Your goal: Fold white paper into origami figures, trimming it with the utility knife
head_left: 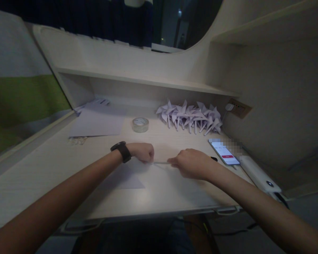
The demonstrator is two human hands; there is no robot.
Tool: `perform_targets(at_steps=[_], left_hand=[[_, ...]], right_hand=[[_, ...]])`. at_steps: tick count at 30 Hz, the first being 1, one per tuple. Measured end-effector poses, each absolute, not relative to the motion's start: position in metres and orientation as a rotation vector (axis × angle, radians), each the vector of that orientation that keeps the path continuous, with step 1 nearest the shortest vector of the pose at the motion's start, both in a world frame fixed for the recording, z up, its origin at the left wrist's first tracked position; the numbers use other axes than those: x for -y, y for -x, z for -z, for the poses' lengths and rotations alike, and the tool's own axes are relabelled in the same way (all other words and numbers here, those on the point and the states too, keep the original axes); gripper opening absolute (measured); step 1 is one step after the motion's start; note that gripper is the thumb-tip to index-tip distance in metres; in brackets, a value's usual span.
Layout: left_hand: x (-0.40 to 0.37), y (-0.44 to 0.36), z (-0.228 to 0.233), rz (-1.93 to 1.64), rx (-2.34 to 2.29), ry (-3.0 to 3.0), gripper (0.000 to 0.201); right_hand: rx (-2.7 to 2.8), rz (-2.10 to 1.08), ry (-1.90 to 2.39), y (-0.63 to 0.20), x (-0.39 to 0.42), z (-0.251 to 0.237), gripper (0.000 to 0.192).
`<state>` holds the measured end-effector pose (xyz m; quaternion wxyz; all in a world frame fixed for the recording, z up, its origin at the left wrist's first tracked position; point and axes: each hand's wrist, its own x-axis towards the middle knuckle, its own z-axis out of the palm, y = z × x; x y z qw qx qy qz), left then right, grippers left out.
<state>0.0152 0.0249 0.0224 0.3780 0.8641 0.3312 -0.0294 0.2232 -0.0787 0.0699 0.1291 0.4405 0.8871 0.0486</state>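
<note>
Both hands are closed on a thin paper stick (161, 162) low over the worktop (55, 165), the left hand (142, 152) pinching one end and the right hand (192, 163) the other, above a paper sheet (127, 178).

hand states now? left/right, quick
Left hand: closed, gripping one end of a thin rolled white paper stick.
Right hand: closed, gripping the stick's other end, over the pale wooden desk.
</note>
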Motion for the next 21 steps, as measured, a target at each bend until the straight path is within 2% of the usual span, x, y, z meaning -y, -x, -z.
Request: perform_targets(at_steps=[6,21], left_hand=[[-0.02,-0.021,-0.026,0.283,-0.794,-2.366,0.013],[-0.006,-0.014,-0.013,0.068,-1.048,-2.292,0.026]], right_hand=[[-2.56,-0.13,-1.302,-0.221,0.08,-0.073,0.029],[-2.602,-0.157,-1.292,-0.225,0.078,-0.065,0.03]])
